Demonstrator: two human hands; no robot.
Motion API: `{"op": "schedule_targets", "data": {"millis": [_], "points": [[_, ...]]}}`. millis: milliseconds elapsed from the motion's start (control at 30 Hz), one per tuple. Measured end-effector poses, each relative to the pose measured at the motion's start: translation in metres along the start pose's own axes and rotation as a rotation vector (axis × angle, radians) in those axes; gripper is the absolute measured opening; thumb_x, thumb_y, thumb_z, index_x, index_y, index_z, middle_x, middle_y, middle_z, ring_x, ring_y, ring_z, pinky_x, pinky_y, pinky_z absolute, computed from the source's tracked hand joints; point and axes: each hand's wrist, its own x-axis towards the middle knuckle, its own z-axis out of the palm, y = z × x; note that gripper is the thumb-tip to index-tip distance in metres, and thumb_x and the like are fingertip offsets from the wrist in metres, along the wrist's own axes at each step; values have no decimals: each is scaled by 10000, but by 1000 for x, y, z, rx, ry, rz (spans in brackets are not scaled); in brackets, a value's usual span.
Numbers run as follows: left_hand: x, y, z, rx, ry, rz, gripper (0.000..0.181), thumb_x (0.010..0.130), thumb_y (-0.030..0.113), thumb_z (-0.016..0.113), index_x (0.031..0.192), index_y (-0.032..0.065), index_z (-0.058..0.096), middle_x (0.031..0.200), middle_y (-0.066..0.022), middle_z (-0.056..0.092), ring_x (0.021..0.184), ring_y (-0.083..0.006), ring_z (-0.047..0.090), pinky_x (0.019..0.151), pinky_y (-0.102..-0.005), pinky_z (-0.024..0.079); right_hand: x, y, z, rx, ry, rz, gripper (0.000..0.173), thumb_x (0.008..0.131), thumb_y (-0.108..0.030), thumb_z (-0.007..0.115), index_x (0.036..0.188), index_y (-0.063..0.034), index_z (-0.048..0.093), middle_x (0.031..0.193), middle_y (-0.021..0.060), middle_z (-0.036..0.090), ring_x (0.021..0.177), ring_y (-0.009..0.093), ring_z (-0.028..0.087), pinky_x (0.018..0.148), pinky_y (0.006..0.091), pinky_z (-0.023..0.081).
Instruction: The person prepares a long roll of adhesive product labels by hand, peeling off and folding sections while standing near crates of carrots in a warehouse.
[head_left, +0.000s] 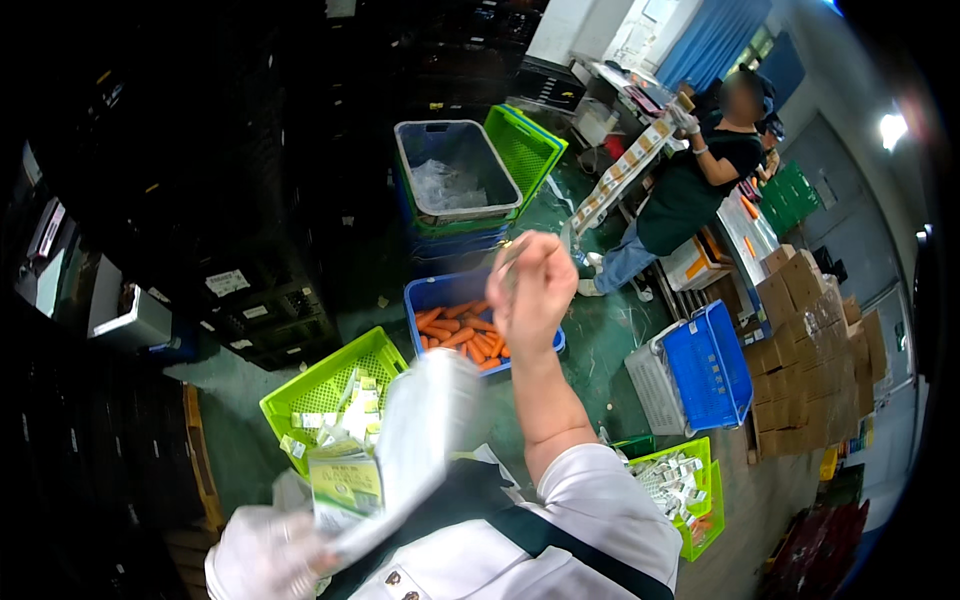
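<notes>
My left hand (277, 551), in a pale glove and blurred, is at the lower left against a white strip of sheet material (427, 420). The strip rises from the hand and is smeared by motion. Beside the fingers is a green-and-white printed label or packet (346, 484). My right hand (534, 289) is bare and raised at the middle, its fingers curled; whether anything thin lies in them is hidden by blur. Behind it, a blue crate (411, 307) holds orange carrots (457, 330). A lime-green crate (330, 356) with printed green-and-white labels (360, 409) sits to the left.
Dark stacked crates (255, 292) rise at left. A grey bin (457, 127) holds clear plastic. A co-worker (675, 195) handles a label strip (622, 172) by a table. Right are blue and white baskets (709, 367), cardboard boxes (810, 367) and a lime crate (701, 480).
</notes>
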Motion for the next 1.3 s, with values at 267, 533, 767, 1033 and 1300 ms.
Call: {"op": "schedule_targets", "data": {"millis": [267,533,767,1033,1300], "points": [[-25,19,10,105,98,334,295,780,285,600,837,-4,595,718,-98,533,614,-204,538,590,-260,422,-50,40,-15,104,-64,441,154,873,-163,547,816,-31,494,631,52,512,390,43,344,320,166,243],[-51,2,0,-186,335,65,420,740,323,626,932,-47,584,845,-94,585,738,-170,575,689,-257,444,-76,46,9,53,-207,629,141,821,-142,629,808,-19,562,678,-38,542,591,3,450,521,145,365],[-11,-75,36,-1046,925,-538,478,833,141,530,1257,-13,370,1149,-158,499,1081,-247,495,915,-381,404,-114,73,33,-93,-367,794,111,825,-112,616,784,-16,578,656,-42,530,574,4,437,497,158,352],[-24,-129,115,-1701,1162,-350,558,839,8,438,1353,114,248,1257,-125,414,1129,-281,456,898,-458,430,-175,96,60,29,-414,1105,61,789,-40,632,799,4,591,692,-2,586,567,17,488,492,148,373],[-15,-106,131,-1669,1117,-327,560,855,83,507,1352,105,248,1270,-104,407,1131,-238,457,900,-398,432,-180,102,77,-144,-563,973,84,766,-26,651,816,11,593,702,-5,592,595,17,499,523,146,389]]}}
